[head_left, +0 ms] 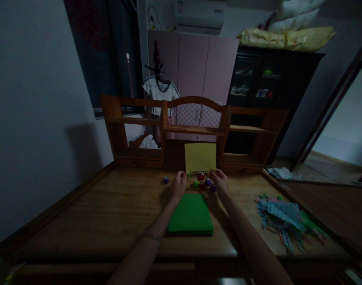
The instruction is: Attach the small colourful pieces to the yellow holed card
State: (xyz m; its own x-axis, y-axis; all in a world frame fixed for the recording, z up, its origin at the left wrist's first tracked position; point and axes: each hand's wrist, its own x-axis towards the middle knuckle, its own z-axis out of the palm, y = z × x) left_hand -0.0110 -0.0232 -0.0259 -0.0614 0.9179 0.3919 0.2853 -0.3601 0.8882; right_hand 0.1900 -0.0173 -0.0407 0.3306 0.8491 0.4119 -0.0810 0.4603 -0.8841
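A yellow sheet of paper stands upright over the far part of the desk, a row of small dark holes along its lower edge. My left hand pinches near its lower left corner, and my right hand pinches the lower right corner. Between and below my hands sit several small round pieces with white-ringed tops, among them a green one, a red one and a purple one. Another purple piece lies apart, left of my left hand. Under my forearms rests a green stack of sheets.
On the right of the wooden desk lies a loose heap of cut paper strips and sheets, blue, green and pink. A wooden shelf unit borders the back of the desk. The wall rises on the left.
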